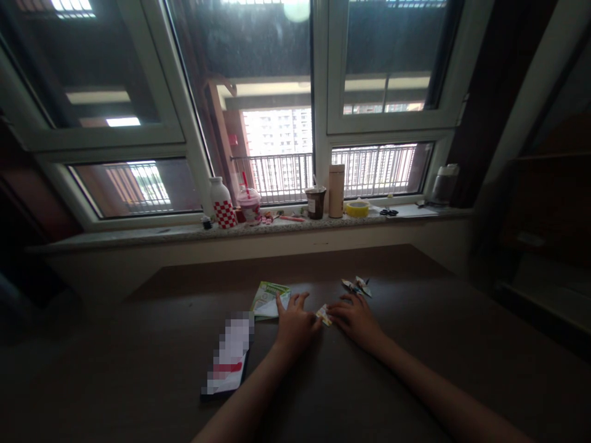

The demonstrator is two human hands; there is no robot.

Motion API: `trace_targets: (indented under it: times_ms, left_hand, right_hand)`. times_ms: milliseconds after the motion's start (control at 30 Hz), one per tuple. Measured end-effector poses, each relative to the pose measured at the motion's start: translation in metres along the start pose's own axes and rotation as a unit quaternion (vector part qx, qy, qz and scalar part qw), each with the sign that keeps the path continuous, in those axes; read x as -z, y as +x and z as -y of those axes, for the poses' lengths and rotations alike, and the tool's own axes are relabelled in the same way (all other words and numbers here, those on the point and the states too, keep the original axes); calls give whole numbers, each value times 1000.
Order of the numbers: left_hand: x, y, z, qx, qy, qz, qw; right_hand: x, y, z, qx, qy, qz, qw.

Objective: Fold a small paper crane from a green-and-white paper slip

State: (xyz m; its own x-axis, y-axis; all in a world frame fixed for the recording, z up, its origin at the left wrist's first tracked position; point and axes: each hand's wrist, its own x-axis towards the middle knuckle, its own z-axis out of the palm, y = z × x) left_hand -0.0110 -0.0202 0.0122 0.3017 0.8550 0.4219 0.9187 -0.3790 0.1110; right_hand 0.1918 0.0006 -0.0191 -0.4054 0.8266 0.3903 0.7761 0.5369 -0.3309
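A small folded piece of patterned yellow-and-white paper (pixel 324 315) lies on the brown table between my two hands. My left hand (pixel 294 323) has its fingers spread over the tabletop, its thumb side at the paper's left edge. From the right, the fingertips of my right hand (pixel 355 320) are pressed together on the same paper and cover part of it. Just beyond that hand rest folded patterned paper pieces (pixel 357 286). A green-and-white printed booklet or sheet (pixel 270 300) lies by my left fingers.
A phone-like slab with a blurred top (pixel 231 354) lies left of my left forearm. Along the windowsill (pixel 286 227) stand a checkered bottle (pixel 224 206), a pink drink cup (pixel 250 206), a dark cup (pixel 316 203), a tan flask (pixel 337 191), yellow tape (pixel 357 210) and scissors (pixel 388 212).
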Motion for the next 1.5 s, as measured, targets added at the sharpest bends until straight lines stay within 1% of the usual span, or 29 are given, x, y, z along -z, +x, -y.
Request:
trace_targets:
  times_ms: [167,300,433,533,600,700,767,867,1067,1333,1500]
  left_hand:
    - [-6,-1,0,12,-1,-10,1000]
    - [-12,-2,-1,36,-16,4,999]
    - [-13,-3,-2,38,-29,20,999]
    - [-13,-2,-1,45,-36,28,998]
    - [-14,-1,-1,52,-42,33,997]
    - [-13,-1,-1,54,-51,39,996]
    - [-12,0,-1,53,-53,39,996]
    - [-11,0,-2,50,-52,42,997]
    - [-11,0,-3,58,-56,59,995]
    - [-13,0,-4,64,-70,61,994]
    - [-13,0,-4,70,-72,68,993]
  right_hand:
    - [-4,-1,-7,12,15,-5,1000]
    - [-7,-2,-10,11,32,-7,999]
    - [-8,-1,-11,6,56,-3,998]
    - [-7,0,-11,5,68,-13,998]
    - [-6,0,-10,-2,65,-30,997]
    - [-4,1,-9,-31,54,-56,996]
    - [-4,1,-9,-48,51,-64,995]
    - [-5,1,-10,-49,64,-58,995]
    - [-9,2,-14,-26,83,-51,995]
    - [-6,2,-14,-30,97,-37,994]
    - [-8,3,-18,-29,103,-41,993]
